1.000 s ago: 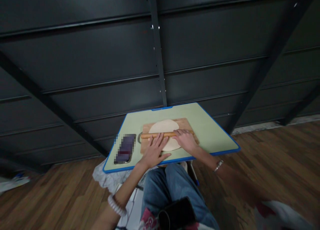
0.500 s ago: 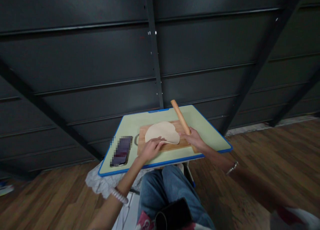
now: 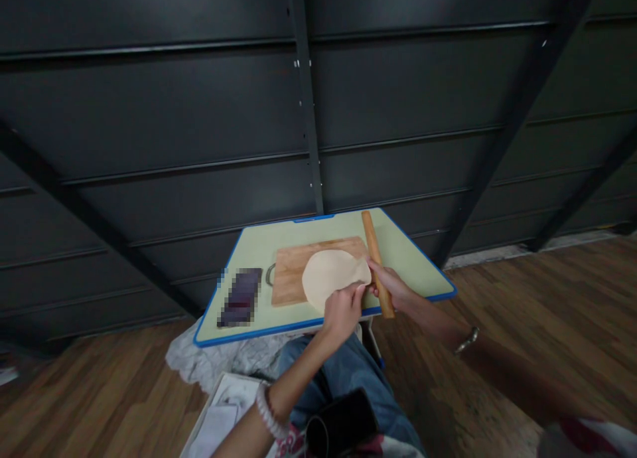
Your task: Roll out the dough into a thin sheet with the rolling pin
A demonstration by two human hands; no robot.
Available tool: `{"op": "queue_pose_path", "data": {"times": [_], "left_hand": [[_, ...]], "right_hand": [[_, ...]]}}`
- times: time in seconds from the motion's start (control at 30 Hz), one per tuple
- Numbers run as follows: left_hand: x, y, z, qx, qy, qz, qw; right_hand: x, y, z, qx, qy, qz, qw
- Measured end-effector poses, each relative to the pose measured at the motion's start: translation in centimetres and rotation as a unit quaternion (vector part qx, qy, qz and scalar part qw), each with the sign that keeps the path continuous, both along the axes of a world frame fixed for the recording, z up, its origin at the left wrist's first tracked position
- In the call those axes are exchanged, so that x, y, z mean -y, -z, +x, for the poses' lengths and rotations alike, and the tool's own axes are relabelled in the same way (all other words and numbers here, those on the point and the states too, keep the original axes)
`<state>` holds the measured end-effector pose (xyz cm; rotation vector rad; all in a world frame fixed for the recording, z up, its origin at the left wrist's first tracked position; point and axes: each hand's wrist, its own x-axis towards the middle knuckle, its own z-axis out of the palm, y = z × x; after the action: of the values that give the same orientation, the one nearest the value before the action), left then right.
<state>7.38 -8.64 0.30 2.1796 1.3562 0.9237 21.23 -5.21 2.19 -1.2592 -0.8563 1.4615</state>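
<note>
A flat round sheet of dough (image 3: 328, 272) lies on a wooden cutting board (image 3: 289, 275) and hangs past its near edge. My left hand (image 3: 343, 310) is closed on the near right edge of the dough, thumb and fingers pinching it. My right hand (image 3: 395, 289) grips a wooden rolling pin (image 3: 372, 239), which lies slanted beside the board's right end. Its fingertips also touch the right edge of the dough, which is slightly lifted and creased there.
The board rests on a small pale green table (image 3: 263, 239) with a blue rim. A pixelated phone (image 3: 241, 299) lies at its left. Behind stands a dark panelled wall (image 3: 223, 113). Crumpled white sheeting (image 3: 192, 355) hangs below, and a black device (image 3: 343, 421) sits near my lap.
The dough has shifted right and toward me, its right edge now lifted. My left hand has moved right to pinch it. The rolling pin has swung to a steeper angle nearer me.
</note>
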Motion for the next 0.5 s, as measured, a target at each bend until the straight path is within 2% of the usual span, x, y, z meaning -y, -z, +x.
{"op": "queue_pose_path", "data": {"times": [0.1, 0.2, 0.33, 0.4, 0.5], "left_hand": [[0.3, 0.7, 0.5, -0.010, 0.078, 0.034, 0.996], [-0.3, 1.0, -0.1, 0.014, 0.094, 0.056, 0.994], [-2.9, 1.4, -2.3, 0.062, 0.036, 0.076, 0.995], [-5.0, 1.9, -3.8, 0.063, -0.024, 0.078, 0.995], [-8.3, 2.6, -6.0, 0.017, -0.106, 0.020, 0.994]], "right_hand": [[0.5, 0.4, 0.6, 0.058, -0.014, -0.003, 0.998], [0.9, 1.0, 1.0, 0.140, -0.005, 0.004, 0.990], [0.8, 1.2, 1.0, 0.239, 0.032, 0.032, 0.970], [0.6, 0.8, 1.0, 0.265, 0.028, 0.061, 0.962], [0.2, 0.0, 1.0, 0.298, 0.021, 0.120, 0.947]]}}
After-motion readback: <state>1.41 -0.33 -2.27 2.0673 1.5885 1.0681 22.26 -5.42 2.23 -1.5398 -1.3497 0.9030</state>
